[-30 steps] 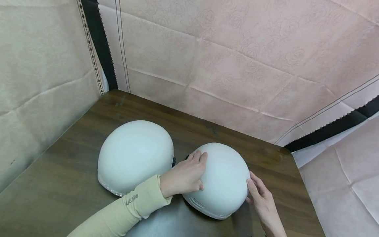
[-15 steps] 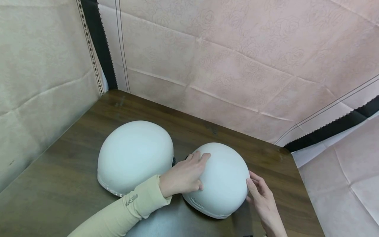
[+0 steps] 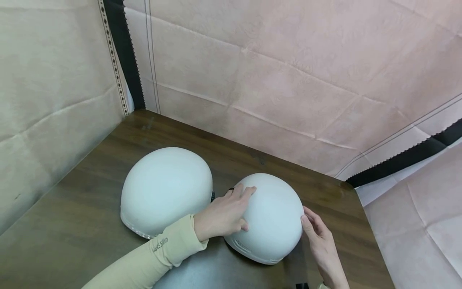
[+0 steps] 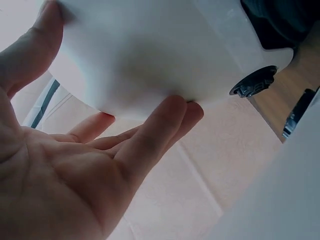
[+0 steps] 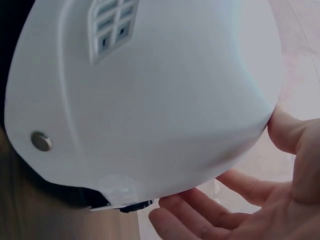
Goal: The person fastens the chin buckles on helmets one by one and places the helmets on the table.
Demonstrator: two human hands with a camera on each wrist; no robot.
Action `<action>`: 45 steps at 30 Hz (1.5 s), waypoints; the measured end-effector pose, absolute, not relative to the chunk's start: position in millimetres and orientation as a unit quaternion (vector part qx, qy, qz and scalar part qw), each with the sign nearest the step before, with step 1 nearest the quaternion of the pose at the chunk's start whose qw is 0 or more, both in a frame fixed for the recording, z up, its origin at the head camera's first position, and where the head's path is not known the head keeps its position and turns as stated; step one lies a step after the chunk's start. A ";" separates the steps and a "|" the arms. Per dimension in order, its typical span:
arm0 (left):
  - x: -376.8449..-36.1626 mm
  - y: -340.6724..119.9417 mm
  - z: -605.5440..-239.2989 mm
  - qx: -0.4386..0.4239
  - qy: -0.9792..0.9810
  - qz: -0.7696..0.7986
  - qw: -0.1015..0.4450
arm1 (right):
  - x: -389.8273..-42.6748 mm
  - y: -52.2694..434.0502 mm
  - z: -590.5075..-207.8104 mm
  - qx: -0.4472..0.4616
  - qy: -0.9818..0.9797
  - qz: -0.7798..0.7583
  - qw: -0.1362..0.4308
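1. Fingers of the left hand (image 3: 223, 214) lie spread and nearly straight over the left flank of the right helmet (image 3: 268, 218), palm against the shell; in the left wrist view the fingertips (image 4: 172, 112) press the white surface without curling round it.
2. Right hand (image 3: 321, 243) meets the same helmet on its right side, fingers loose and open, thumb at the lower edge (the right wrist view shows the thumb (image 5: 285, 132) just at the rim, the other fingers below and apart from the shell).
3. Between the two palms the right helmet rests dome up on the desk (image 3: 90, 188), near its right front part; it looks steadied rather than lifted, so any lift or turn is not yet done.
4. Left helmet (image 3: 166, 190), also dome up, stands just beside it to the left, untouched.
5. Pink cloth (image 3: 288, 72) hangs behind the desk.
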State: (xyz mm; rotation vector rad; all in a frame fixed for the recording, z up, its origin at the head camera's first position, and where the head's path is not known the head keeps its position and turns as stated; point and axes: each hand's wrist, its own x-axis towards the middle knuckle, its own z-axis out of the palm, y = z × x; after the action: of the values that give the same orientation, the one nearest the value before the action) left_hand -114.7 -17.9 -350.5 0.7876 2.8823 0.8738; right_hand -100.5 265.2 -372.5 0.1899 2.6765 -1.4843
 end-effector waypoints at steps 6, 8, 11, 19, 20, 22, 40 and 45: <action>-116.1 -16.7 -353.3 0.250 0.927 0.279 0.016 | -103.4 267.0 -373.5 0.060 0.868 -0.492 0.042; -116.8 -16.8 -353.2 0.250 0.928 0.277 0.015 | -104.8 266.8 -373.5 0.059 0.866 -0.494 0.041; -117.9 -16.5 -352.8 0.251 0.929 0.273 0.011 | -107.8 266.6 -373.4 0.054 0.868 -0.493 0.035; -120.2 -16.6 -352.2 0.249 0.929 0.273 0.012 | -112.8 266.3 -374.6 0.049 0.871 -0.488 0.036; -120.4 -16.5 -352.2 0.249 0.929 0.273 0.015 | -112.8 266.5 -375.1 0.048 0.871 -0.487 0.035; -120.5 -16.3 -352.0 0.248 0.930 0.272 0.018 | -112.7 266.8 -375.9 0.046 0.872 -0.486 0.035; -119.2 -14.6 -353.1 0.248 0.931 0.266 0.006 | -113.0 269.4 -375.5 0.043 0.877 -0.477 0.033; -116.3 -14.7 -348.4 0.248 0.926 0.281 0.036 | -110.8 273.9 -373.1 0.044 0.886 -0.461 0.038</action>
State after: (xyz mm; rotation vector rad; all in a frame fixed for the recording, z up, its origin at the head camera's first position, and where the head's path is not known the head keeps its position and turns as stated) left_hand -116.3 -14.7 -348.4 0.7626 2.8449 0.8622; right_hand -110.8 273.9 -373.1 0.1343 2.7165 -1.4137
